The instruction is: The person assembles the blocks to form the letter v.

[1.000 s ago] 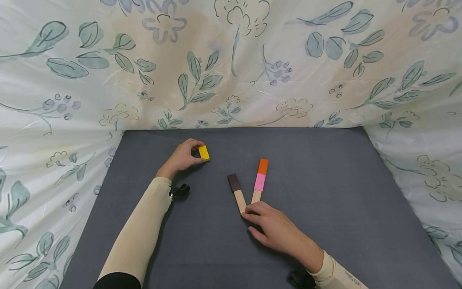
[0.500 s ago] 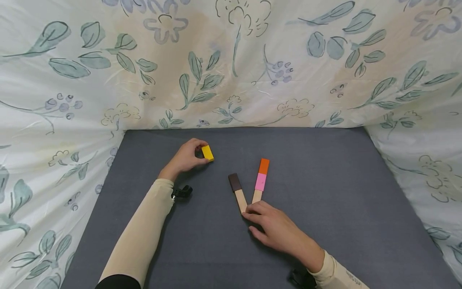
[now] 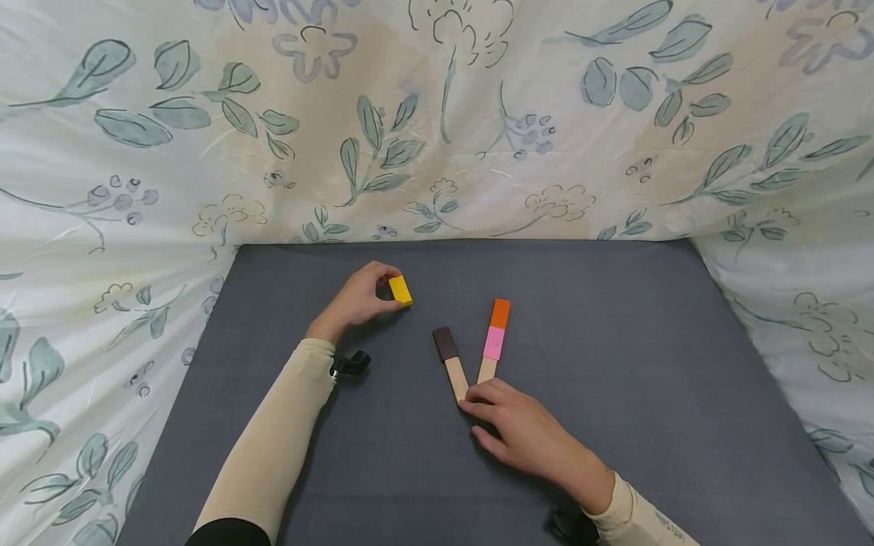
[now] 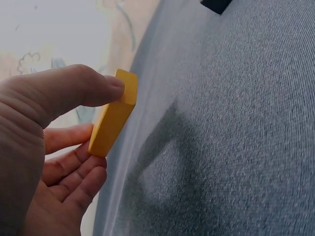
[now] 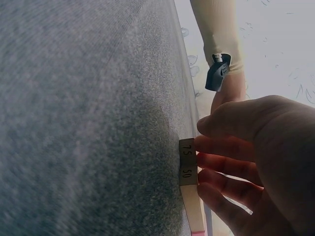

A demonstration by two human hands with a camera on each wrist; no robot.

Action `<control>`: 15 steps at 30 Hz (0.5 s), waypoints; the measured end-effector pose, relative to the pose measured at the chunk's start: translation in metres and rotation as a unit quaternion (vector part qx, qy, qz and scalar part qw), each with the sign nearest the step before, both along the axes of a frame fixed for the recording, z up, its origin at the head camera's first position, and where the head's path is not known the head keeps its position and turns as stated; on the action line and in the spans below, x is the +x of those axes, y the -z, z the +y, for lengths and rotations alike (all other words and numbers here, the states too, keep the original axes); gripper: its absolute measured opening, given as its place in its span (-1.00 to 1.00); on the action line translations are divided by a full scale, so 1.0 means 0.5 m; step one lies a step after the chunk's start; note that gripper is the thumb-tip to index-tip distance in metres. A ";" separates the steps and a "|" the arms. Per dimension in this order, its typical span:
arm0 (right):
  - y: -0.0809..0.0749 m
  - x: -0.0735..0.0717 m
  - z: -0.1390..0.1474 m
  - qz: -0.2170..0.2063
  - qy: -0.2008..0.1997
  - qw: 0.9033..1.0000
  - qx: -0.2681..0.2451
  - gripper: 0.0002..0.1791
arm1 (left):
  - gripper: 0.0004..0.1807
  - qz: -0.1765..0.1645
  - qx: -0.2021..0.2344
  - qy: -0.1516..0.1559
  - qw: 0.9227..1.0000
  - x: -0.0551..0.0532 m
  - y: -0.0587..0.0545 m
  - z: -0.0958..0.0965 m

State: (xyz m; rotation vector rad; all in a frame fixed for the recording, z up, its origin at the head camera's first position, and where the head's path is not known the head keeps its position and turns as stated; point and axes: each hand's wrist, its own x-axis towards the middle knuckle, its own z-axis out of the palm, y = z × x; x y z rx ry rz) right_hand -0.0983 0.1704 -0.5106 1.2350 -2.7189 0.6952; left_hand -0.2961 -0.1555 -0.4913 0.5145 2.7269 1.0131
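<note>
My left hand (image 3: 355, 299) pinches a small yellow block (image 3: 400, 290) between thumb and fingers, toward the back left of the table. The left wrist view shows this block raised off the cloth, with a shadow beside it. Two rows of blocks form a V in the middle: a dark brown block (image 3: 444, 343) with a light wood block (image 3: 457, 379), and an orange block (image 3: 501, 312), a pink block (image 3: 494, 343) and a light wood piece (image 3: 487, 370). Fingers of my right hand (image 3: 526, 434) touch the V's near end, printed 75 and 50 (image 5: 187, 162); its thumb stands apart.
A dark grey cloth (image 3: 649, 379) covers the table. Floral-printed fabric (image 3: 437, 174) hangs behind it and along both sides. Each wrist carries a small black camera; the left one (image 3: 351, 363) hangs by the cuff.
My left hand has shifted slightly right with the yellow block. The right hand and the V of blocks stay in place.
</note>
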 end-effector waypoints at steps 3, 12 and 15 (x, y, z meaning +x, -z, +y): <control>0.000 -0.001 0.000 0.002 0.000 1.000 -0.001 -0.60 | -0.34 0.002 0.004 0.004 1.000 0.001 -0.001 0.004; -0.002 0.000 -0.001 -0.007 0.001 1.000 0.005 -0.59 | -0.34 0.006 0.003 0.019 1.000 0.006 0.005 0.020; -0.003 0.000 -0.001 -0.009 0.002 1.000 0.008 -0.59 | -0.34 0.001 0.004 0.018 1.000 0.007 0.009 0.025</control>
